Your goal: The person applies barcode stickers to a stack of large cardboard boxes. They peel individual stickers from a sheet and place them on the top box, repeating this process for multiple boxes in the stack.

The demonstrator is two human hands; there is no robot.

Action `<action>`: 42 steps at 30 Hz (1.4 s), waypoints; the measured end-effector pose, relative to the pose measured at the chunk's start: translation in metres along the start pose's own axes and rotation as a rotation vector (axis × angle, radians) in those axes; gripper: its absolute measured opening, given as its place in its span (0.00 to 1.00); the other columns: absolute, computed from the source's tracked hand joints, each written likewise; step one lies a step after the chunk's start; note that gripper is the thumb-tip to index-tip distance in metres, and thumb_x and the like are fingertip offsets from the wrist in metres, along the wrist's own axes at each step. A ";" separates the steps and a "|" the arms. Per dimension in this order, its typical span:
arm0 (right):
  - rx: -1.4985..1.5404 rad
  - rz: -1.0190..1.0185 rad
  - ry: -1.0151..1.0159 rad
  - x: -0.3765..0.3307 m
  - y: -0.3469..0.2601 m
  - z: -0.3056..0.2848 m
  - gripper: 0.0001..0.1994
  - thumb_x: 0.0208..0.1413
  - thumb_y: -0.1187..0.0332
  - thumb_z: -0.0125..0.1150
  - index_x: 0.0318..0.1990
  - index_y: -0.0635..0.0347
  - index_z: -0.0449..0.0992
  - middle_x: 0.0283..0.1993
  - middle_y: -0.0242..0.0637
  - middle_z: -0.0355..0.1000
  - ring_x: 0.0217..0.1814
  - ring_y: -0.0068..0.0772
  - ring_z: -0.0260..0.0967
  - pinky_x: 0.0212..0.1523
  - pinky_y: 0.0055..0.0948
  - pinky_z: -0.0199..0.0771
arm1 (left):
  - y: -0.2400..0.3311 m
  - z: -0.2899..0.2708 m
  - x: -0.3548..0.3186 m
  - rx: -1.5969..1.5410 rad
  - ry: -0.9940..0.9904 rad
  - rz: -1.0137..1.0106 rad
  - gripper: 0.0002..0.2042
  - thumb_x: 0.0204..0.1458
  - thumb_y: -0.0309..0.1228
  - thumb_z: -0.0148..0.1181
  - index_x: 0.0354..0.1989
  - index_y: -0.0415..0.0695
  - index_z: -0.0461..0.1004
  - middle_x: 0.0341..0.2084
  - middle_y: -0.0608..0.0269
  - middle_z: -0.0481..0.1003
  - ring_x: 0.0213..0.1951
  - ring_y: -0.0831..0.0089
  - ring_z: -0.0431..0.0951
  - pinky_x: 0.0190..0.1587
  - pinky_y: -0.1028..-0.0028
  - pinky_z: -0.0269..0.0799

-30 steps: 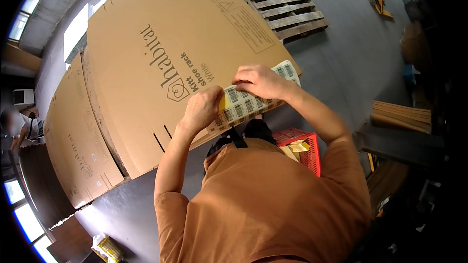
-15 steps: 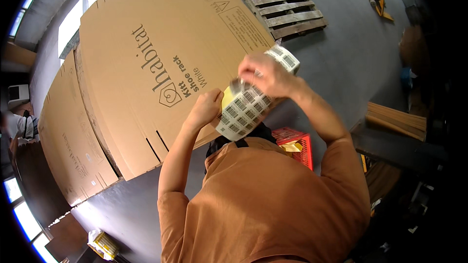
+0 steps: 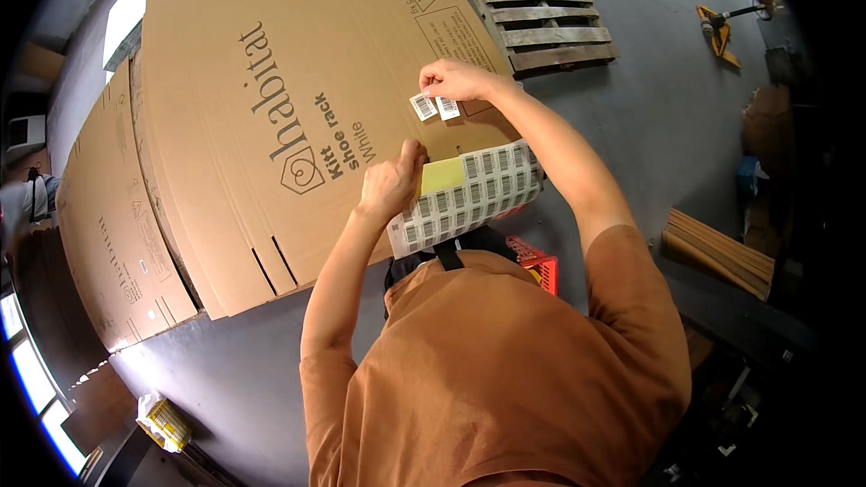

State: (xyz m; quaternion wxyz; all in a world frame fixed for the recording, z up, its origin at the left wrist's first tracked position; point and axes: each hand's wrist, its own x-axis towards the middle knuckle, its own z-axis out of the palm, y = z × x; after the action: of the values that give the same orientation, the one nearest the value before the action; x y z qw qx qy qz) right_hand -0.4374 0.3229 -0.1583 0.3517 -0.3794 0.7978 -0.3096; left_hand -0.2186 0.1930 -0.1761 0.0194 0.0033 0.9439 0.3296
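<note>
My left hand [image 3: 393,182] pinches the left end of a sheet of barcode labels [image 3: 471,199]. A bare yellow strip of backing shows along the sheet's far edge, beside my fingers. Farther away, my right hand [image 3: 458,81] holds small white barcode labels [image 3: 422,106] between its fingertips; two of them show, hanging side by side over the cardboard. Under both hands lies a large flat brown carton [image 3: 225,126] with dark printing. The sheet spans the carton's near right edge and curls down at its right end.
A second flat carton [image 3: 122,216] lies at the left. Beyond the carton is a wooden pallet [image 3: 538,13]; a yellow pallet truck [image 3: 717,36] stands at the far right. Close to my body is a red plastic crate [image 3: 541,268]. Stacked brown boards [image 3: 717,252] lie at right.
My right hand has moved away from the sheet toward the carton's far side, with small labels now in its fingers. The sheet lies flatter, and more yellow backing shows.
</note>
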 end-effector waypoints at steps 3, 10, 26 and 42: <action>-0.002 0.003 0.020 0.006 0.006 0.002 0.08 0.54 0.67 0.60 0.35 0.63 0.76 0.31 0.36 0.76 0.34 0.27 0.72 0.37 0.27 0.70 | 0.007 -0.005 0.008 0.150 -0.046 -0.093 0.19 0.61 0.38 0.49 0.59 0.48 0.62 0.19 0.51 0.76 0.20 0.49 0.77 0.24 0.54 0.74; -0.040 0.049 0.064 0.010 0.006 0.008 0.09 0.51 0.66 0.61 0.34 0.62 0.79 0.35 0.44 0.78 0.38 0.38 0.75 0.39 0.33 0.73 | 0.016 -0.006 0.027 0.229 -0.138 -0.185 0.26 0.62 0.42 0.47 0.68 0.54 0.55 0.25 0.50 0.78 0.28 0.51 0.80 0.32 0.55 0.75; 0.642 0.181 0.449 -0.073 -0.042 0.040 0.21 0.49 0.69 0.68 0.49 0.64 0.68 0.34 0.36 0.74 0.30 0.22 0.69 0.30 0.24 0.69 | 0.031 0.021 -0.085 0.213 -0.108 0.121 0.18 0.58 0.37 0.54 0.57 0.52 0.66 0.22 0.59 0.75 0.23 0.59 0.79 0.24 0.61 0.75; 0.824 0.326 0.561 -0.093 -0.068 0.185 0.17 0.52 0.74 0.62 0.49 0.64 0.66 0.33 0.36 0.75 0.27 0.21 0.70 0.24 0.22 0.68 | 0.004 -0.001 -0.137 0.235 0.128 0.117 0.22 0.54 0.32 0.60 0.58 0.45 0.66 0.56 0.60 0.68 0.26 0.61 0.80 0.23 0.65 0.78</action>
State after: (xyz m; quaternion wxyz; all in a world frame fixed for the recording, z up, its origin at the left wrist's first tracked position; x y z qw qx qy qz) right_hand -0.2210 0.3216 -0.1795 0.2883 0.0169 0.7221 -0.6286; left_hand -0.0820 0.1935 -0.1682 -0.0604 0.0394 0.9735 0.2170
